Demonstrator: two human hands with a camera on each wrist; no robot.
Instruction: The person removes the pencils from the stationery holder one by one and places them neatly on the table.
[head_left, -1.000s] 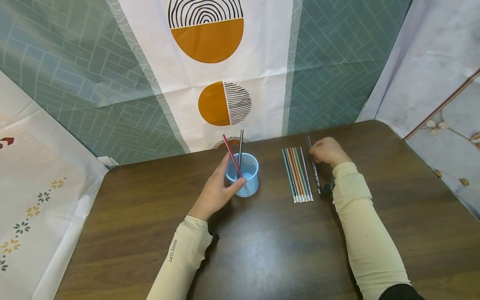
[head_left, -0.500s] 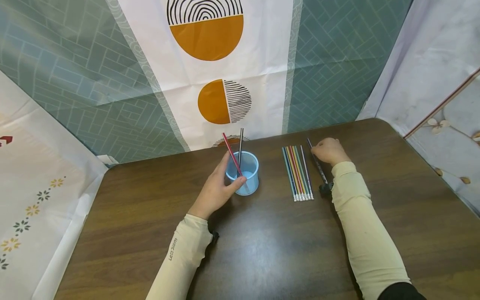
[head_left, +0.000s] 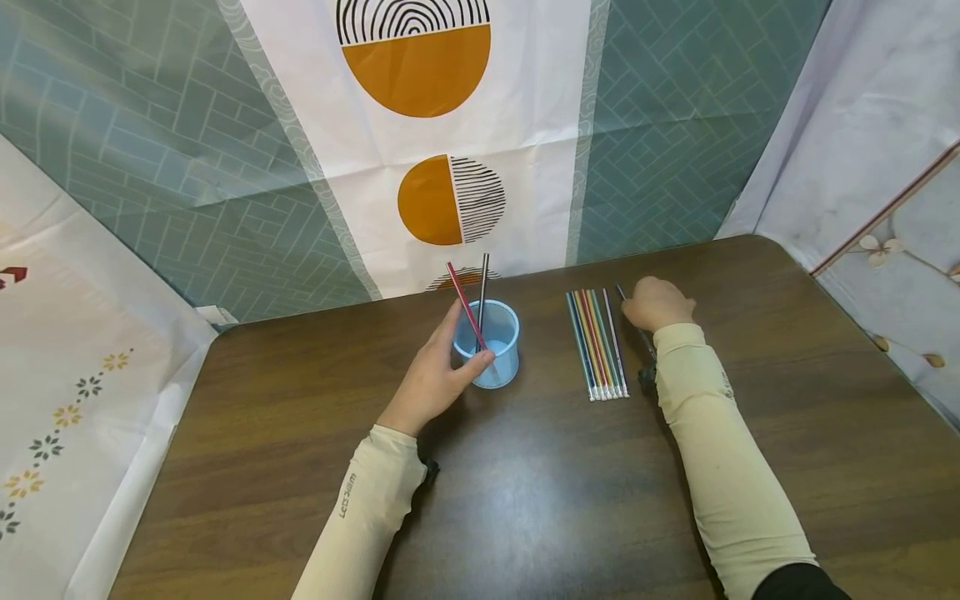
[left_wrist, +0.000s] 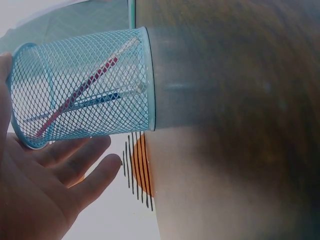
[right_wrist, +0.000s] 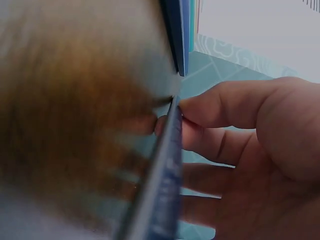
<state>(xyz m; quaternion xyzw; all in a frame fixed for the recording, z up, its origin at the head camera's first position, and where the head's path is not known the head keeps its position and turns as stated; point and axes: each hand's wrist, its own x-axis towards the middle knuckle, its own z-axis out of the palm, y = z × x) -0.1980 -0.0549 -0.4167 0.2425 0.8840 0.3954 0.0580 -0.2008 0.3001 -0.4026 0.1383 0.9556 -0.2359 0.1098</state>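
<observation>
My left hand (head_left: pixel 426 385) holds the light-blue mesh pencil cup (head_left: pixel 506 360), which stands upright on the table. The thumb lies at the near rim and the fingers go round the far left side. In the left wrist view, a red pencil (left_wrist: pixel 90 81) and a dark pencil (left_wrist: pixel 95 101) lean crossed inside the mesh. My right hand (head_left: pixel 658 303) pinches a dark bluish pencil (right_wrist: pixel 170 175) between thumb and index finger, low over the tabletop. In the head view the hand and sleeve cover much of that pencil. To its left lies a row of several coloured pencils (head_left: pixel 597 346), eraser ends toward me.
The brown wooden table (head_left: pixel 525 483) ends at a back edge against a patterned cloth (head_left: pixel 517 100). Pale cloths hang at the left (head_left: pixel 82 375) and right (head_left: pixel 877 100). A dark strap-mounted device (head_left: pixel 647 379) sits under the right wrist.
My right hand has turned over the pencil, swinging its near end to the right beneath the wrist and sleeve. The left hand and the cup have stayed in place.
</observation>
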